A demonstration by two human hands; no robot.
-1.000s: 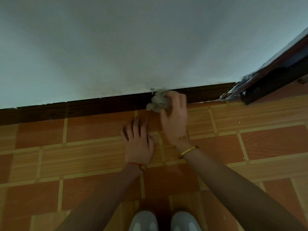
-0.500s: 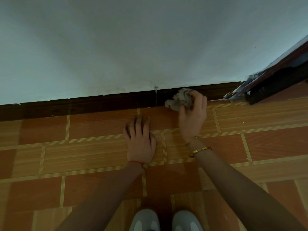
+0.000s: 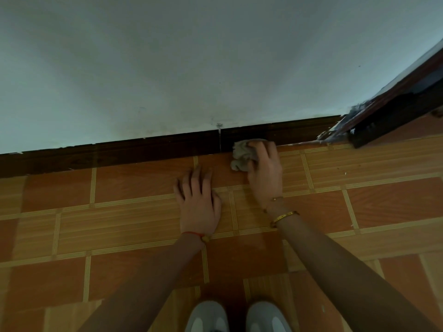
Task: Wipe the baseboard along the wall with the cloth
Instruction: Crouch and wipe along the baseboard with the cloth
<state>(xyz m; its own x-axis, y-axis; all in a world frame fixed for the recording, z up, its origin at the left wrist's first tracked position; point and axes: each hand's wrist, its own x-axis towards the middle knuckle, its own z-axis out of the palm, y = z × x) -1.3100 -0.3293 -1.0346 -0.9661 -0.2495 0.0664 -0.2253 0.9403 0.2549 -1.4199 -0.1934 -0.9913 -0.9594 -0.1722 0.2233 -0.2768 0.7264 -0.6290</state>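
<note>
A dark brown baseboard runs along the foot of the pale wall, with a vertical joint near its middle. My right hand grips a crumpled grey cloth, which sits at the bottom edge of the baseboard, just right of the joint, partly on the floor. My left hand lies flat on the orange floor tiles with its fingers spread, a little left of the cloth and short of the baseboard. It holds nothing.
A dark door frame with chipped paint meets the baseboard at the right. The wall is plain. Patterned tile floor spreads left and right. My two grey shoes show at the bottom edge.
My right hand with the cloth slid right along the baseboard past the joint, then dropped lower toward the floor edge. My left hand has stayed planted on the tiles.
</note>
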